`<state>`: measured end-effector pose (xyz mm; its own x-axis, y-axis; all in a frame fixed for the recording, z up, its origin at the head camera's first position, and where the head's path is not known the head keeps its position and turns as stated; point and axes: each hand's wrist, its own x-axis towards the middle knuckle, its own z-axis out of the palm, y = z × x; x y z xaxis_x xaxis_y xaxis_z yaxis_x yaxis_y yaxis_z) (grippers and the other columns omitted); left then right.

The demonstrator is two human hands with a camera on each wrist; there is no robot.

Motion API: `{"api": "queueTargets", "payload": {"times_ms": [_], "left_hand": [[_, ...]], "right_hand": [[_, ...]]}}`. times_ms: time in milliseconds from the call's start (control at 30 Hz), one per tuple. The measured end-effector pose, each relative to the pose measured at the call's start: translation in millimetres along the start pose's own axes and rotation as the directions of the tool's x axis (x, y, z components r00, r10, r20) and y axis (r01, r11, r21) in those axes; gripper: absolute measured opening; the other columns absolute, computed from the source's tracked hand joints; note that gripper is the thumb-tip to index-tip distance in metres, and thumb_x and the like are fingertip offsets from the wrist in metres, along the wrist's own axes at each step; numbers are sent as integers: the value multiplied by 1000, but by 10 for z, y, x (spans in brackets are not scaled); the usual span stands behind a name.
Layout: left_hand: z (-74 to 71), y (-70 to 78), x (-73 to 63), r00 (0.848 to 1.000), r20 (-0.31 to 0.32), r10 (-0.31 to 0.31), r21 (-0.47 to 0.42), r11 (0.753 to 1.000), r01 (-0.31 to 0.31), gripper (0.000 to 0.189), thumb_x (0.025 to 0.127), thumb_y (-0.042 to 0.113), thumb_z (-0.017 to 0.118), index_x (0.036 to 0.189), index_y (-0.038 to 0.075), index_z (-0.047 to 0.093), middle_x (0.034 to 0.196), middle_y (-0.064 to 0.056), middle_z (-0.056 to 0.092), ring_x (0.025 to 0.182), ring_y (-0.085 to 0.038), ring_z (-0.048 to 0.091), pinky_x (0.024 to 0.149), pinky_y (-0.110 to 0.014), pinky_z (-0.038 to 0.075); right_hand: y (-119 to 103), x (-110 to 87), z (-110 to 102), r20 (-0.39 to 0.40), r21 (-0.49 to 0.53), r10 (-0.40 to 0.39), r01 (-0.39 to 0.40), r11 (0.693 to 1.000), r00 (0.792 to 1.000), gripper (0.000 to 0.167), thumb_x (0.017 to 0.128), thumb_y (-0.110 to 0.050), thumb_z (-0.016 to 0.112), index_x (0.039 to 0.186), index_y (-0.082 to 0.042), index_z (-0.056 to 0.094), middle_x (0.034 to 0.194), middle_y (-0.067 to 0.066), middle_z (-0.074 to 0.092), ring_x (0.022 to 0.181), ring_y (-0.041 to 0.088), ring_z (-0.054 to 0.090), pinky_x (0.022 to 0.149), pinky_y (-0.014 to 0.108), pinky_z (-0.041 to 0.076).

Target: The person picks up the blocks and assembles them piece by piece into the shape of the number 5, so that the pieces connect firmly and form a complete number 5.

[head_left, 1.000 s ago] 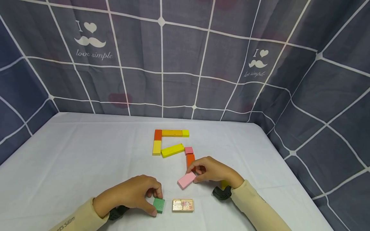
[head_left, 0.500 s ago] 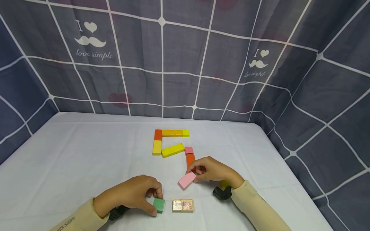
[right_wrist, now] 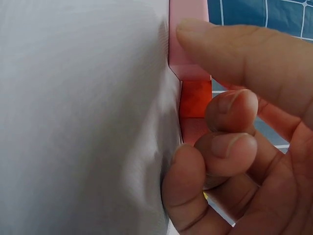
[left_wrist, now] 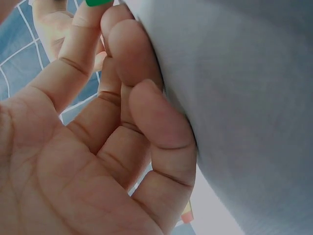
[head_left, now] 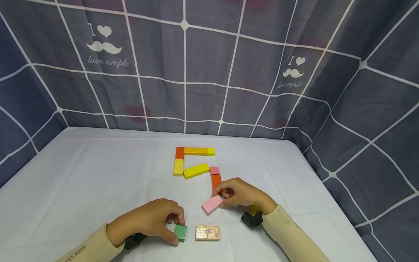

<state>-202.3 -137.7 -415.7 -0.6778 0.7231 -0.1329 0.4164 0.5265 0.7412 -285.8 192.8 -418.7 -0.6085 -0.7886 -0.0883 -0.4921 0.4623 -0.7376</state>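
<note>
At the front of the table my left hand (head_left: 151, 218) pinches a small green block (head_left: 180, 233) between thumb and index finger. Only a green sliver of that block (left_wrist: 98, 2) shows at the top of the left wrist view. My right hand (head_left: 243, 195) holds a pink block (head_left: 212, 204) lying at a slant, its thumb on the near end and a fingertip at the far side. In the right wrist view the thumb presses the pink block (right_wrist: 188, 49). Just beyond it, partly covered by the fingers, lies an orange block (head_left: 216, 182).
A small pink block (head_left: 214, 170), a slanted yellow block (head_left: 196, 171), a pale yellow block (head_left: 178, 167), a red-orange block (head_left: 179, 153) and an amber block (head_left: 195, 151) form a bent line. A gold-patterned block (head_left: 207, 233) lies between the hands. Something yellow (head_left: 254, 209) shows behind the right wrist.
</note>
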Motion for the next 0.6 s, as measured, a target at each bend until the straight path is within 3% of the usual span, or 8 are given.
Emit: {"api": "queueTargets", "payload": {"times_ms": [300,600], "left_hand": [[7,-5,-2,1000,-3,-4,-3,1000,4,30,78,24,100,94,27,74,91,22,65,82,0,55,77,-24,49],[-5,-64,28,998,6,67,13,998,-67,28,80,24,99,94,25,75,93,22,66,83,1,57,76,-24,51]], "right_hand": [[-5,-6,-12,13,13,-28,28,1000,1000,30,93,-5,85,122,-4,77,78,-10,49,71,3,46,67,21,38],[-94,-49,-22,5,96,-75,74,993,997,30,95,-2,81,124,2,73,85,-8,54,79,3,49,70,20,40]]}}
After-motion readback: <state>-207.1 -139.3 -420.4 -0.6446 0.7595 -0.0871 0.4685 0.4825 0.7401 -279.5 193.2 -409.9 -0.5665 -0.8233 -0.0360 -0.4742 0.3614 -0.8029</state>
